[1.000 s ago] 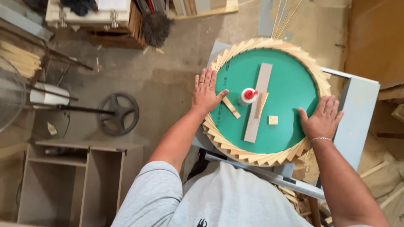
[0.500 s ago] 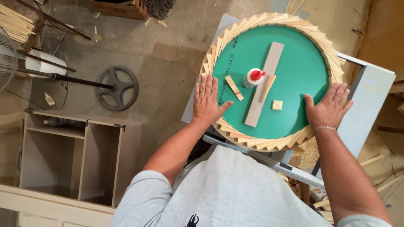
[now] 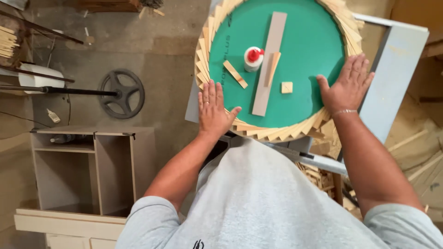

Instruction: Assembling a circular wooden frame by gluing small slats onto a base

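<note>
A round green board [image 3: 304, 50] lies on a light grey table [image 3: 397, 60], ringed by overlapping wooden slats [image 3: 263, 133] laid in a sunburst. My left hand [image 3: 213, 110] rests flat on the ring's lower left edge, fingers spread. My right hand [image 3: 347, 84] lies flat on the lower right edge, a thin bracelet at the wrist. On the board sit a long flat wooden strip [image 3: 270, 62], a white glue bottle with a red cap [image 3: 253, 59], two short slats [image 3: 235, 74] and a small square block [image 3: 287, 87].
A grey open cabinet [image 3: 87, 166] stands on the floor at lower left. A black wheel on a rod [image 3: 122, 93] and a white roll [image 3: 39, 78] lie on the concrete floor. Loose wooden slats [image 3: 318, 177] are piled under the table at right.
The view has shifted so the board sits higher in frame. Both hands have slid along the ring toward its near edge, staying flat on the slats.
</note>
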